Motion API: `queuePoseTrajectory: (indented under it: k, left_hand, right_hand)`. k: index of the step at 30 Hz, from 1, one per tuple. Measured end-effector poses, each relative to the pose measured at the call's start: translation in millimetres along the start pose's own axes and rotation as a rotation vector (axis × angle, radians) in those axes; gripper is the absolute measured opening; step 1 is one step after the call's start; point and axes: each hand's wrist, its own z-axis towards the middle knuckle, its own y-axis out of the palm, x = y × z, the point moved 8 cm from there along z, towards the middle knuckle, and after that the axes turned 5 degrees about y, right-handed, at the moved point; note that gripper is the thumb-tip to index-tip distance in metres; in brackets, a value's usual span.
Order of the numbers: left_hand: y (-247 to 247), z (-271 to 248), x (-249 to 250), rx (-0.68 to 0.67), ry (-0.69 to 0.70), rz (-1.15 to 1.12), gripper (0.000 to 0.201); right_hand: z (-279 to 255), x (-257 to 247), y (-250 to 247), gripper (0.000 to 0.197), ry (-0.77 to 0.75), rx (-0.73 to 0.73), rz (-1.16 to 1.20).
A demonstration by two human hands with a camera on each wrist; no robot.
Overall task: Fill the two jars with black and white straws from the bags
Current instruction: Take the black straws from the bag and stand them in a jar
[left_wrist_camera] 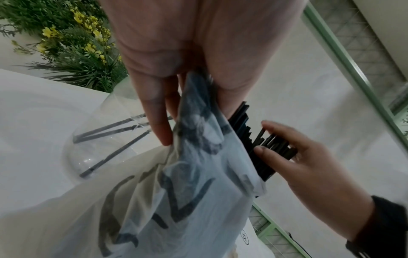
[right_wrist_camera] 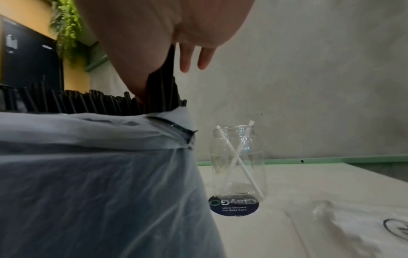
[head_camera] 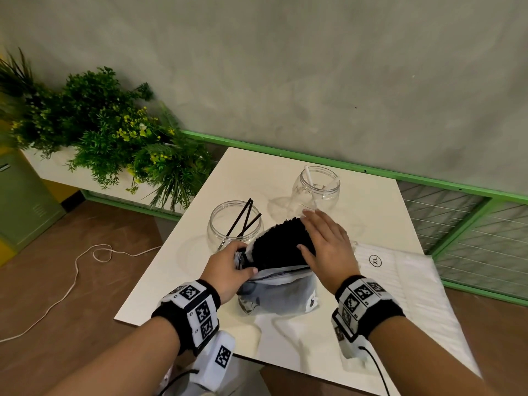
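On the white table, a translucent bag holds a thick bundle of black straws that stick out of its mouth. My left hand grips the bag's left rim. My right hand lies over the straw ends, its thumb dug into the bundle and pinching a few straws against the fingers. The left jar holds three black straws. The right jar holds two white straws.
A flat white bag marked XL lies on the table's right side. Green plants fill a planter to the left. A green rail runs behind the table. A cord trails on the brown floor.
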Motion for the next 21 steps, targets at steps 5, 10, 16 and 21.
queuePoseTrajectory:
  k: [5, 10, 16, 21]
  left_hand:
    - [-1.0, -0.7, -1.2, 0.007, -0.008, -0.039, 0.042]
    - [0.9, 1.1, 7.7, 0.016, 0.023, -0.07, 0.041]
    - [7.5, -2.2, 7.3, -0.007, -0.003, -0.197, 0.036]
    - [12.9, 2.2, 13.9, -0.024, 0.019, -0.231, 0.039]
  right_hand:
    - [-8.5, 15.0, 3.7, 0.042, 0.006, -0.053, 0.143]
    - [-10.0, 16.1, 10.5, 0.042, -0.017, -0.113, 0.056]
    - [-22.8, -9.2, -9.8, 0.049, 0.068, -0.091, 0.101]
    - [-43.6, -50.8, 0.0, 0.025, -0.161, -0.122, 0.293]
